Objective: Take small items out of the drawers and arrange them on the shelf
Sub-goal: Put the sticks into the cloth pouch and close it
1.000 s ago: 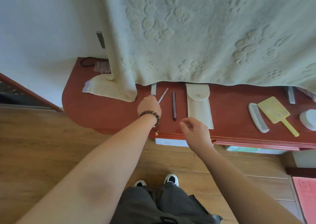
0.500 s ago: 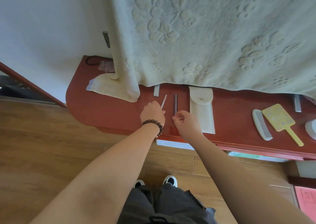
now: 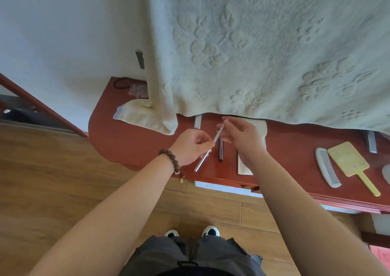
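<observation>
My left hand (image 3: 191, 147), with a bead bracelet on the wrist, grips a thin silver stick (image 3: 203, 159) that slants over the red wooden shelf (image 3: 130, 140). My right hand (image 3: 242, 136) pinches the stick's upper end with fingertips. A dark pen-like stick (image 3: 220, 152) lies flat on the shelf just right of it. A cream pouch (image 3: 244, 166) lies under my right hand, mostly hidden by it. Further right on the shelf lie a white comb (image 3: 327, 167) and a yellow hand mirror (image 3: 350, 163).
A cream towel (image 3: 263, 50) hangs over the shelf's back and folds onto it at the left. A black cord (image 3: 121, 83) and a clear wrapper lie at the back left corner. Metal brackets (image 3: 198, 121) stand against the wall. A white round object (image 3: 386, 173) shows at the right edge.
My left hand has lifted the silver stick off the shelf and tilted it. My right hand moved up from the dark stick and took hold of the silver stick's upper end.
</observation>
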